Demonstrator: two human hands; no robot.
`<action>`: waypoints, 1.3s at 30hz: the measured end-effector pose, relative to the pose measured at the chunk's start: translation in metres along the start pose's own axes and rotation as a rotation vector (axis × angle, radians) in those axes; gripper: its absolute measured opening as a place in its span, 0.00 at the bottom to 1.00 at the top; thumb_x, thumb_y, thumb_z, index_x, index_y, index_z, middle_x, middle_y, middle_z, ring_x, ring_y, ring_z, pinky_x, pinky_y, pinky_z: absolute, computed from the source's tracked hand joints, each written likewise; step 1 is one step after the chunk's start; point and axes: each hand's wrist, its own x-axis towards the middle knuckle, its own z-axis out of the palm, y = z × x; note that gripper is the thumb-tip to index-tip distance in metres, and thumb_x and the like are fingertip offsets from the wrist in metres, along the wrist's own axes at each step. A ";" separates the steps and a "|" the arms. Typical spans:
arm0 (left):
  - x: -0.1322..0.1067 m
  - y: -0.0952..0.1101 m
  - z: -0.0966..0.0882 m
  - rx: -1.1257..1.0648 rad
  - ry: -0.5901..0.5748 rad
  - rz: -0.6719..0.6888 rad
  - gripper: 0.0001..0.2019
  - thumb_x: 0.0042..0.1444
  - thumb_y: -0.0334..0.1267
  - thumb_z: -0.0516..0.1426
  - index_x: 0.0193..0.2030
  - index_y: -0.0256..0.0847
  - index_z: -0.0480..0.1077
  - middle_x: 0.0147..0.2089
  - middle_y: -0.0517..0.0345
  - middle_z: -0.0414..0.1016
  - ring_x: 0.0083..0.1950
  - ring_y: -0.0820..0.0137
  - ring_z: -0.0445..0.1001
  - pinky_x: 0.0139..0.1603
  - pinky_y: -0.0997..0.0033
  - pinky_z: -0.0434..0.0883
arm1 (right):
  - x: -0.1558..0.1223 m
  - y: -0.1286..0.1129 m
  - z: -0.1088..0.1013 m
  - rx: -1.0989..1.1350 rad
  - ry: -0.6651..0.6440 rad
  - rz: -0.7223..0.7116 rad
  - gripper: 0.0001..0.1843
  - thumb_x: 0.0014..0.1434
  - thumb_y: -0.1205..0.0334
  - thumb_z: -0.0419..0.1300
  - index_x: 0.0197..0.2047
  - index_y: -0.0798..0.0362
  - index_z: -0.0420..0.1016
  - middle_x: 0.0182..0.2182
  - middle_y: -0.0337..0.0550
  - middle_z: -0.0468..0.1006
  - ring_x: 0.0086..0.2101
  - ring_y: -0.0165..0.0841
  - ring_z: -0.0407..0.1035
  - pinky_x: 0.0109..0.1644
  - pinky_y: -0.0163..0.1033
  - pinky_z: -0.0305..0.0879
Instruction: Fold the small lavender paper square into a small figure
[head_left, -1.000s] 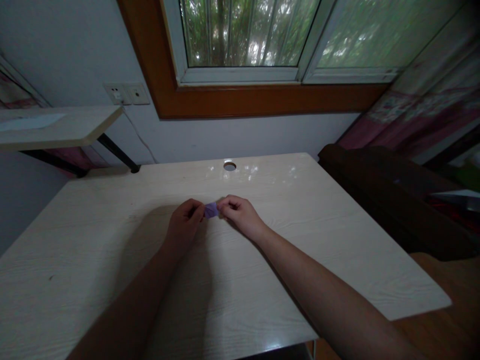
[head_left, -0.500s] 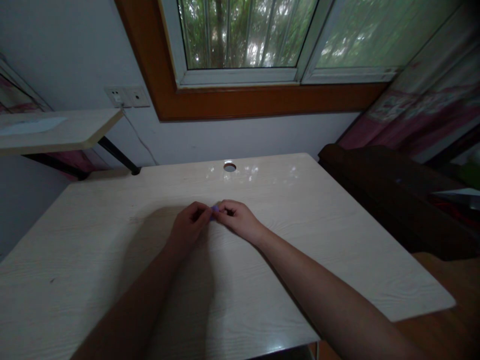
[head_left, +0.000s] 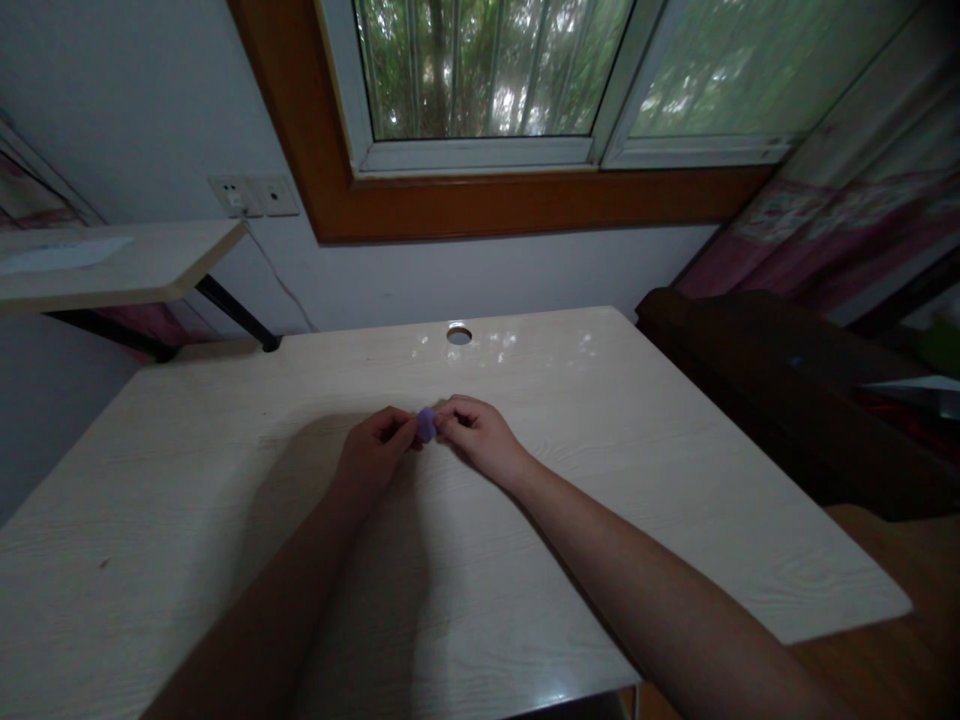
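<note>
Both hands pinch a small purple piece
The left hand [head_left: 375,450] and right hand [head_left: 476,437] clamp the purple piece [head_left: 426,424] together above the pale surface [head_left: 675,480]

Purple scrap [head_left: 426,424], pale wood-grain table [head_left: 225,480], orange-brown window frame [head_left: 450,205]

A pale wood-grain laminate with a slight gloss is seen on the desk [head_left: 675,480]. The small purple piece [head_left: 426,424] at frame centre looks like matt paper. Glossy brown wood is shown on the window frame [head_left: 465,205] above.
</note>
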 end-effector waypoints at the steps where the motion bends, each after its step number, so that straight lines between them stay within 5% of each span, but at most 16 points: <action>1: 0.000 0.001 0.000 -0.004 -0.005 -0.003 0.11 0.56 0.45 0.58 0.31 0.39 0.74 0.29 0.58 0.78 0.32 0.69 0.75 0.36 0.72 0.70 | 0.000 0.000 0.000 0.022 0.004 0.015 0.09 0.58 0.60 0.58 0.31 0.54 0.76 0.26 0.38 0.73 0.27 0.29 0.64 0.33 0.34 0.60; 26: 0.000 -0.003 -0.002 -0.152 -0.036 -0.048 0.13 0.59 0.44 0.55 0.35 0.38 0.75 0.31 0.54 0.80 0.31 0.68 0.77 0.36 0.69 0.74 | 0.004 -0.001 -0.002 0.140 0.148 0.056 0.09 0.53 0.57 0.60 0.31 0.54 0.74 0.24 0.37 0.71 0.27 0.29 0.63 0.32 0.35 0.58; 39: 0.000 -0.003 -0.001 0.030 -0.131 -0.009 0.13 0.57 0.47 0.58 0.32 0.39 0.75 0.30 0.56 0.79 0.34 0.68 0.76 0.38 0.71 0.70 | 0.001 0.001 -0.002 0.103 0.050 0.004 0.09 0.56 0.57 0.60 0.32 0.55 0.75 0.28 0.40 0.75 0.29 0.29 0.65 0.34 0.35 0.60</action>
